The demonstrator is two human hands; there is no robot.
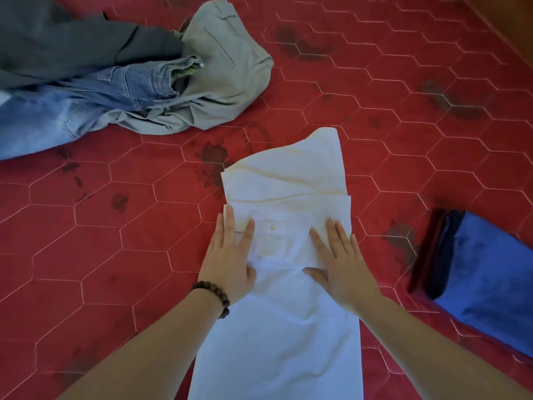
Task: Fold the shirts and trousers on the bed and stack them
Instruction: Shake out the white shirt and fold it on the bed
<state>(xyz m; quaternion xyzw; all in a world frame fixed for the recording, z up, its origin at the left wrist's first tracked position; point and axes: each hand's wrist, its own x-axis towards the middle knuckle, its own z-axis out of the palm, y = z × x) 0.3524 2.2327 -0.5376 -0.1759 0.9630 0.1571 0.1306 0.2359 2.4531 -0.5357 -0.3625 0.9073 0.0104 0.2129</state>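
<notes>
From my head camera, the white button-up cotton shirt (284,235) lies lengthwise in front of me on the red quilted bed cover with its hexagon stitching (121,241), and both my hands rest flat on it — my left hand (229,255), beaded bracelet (215,295) at the wrist, on its left edge, my right hand (339,258) on the right edge, fingers straight, gripping nothing. Up left sit unfolded garments — grey-green trousers (227,67), blue denim jeans (86,111), a dark grey garment (72,44) — while a folded stack topped with blue cloth (484,272) lies at my right.

The white shirt (284,215) was smooth matt cloth. The jeans (86,99) were coarse denim, and the red bed cover (115,226) looked quilted, perhaps slightly glossy.
</notes>
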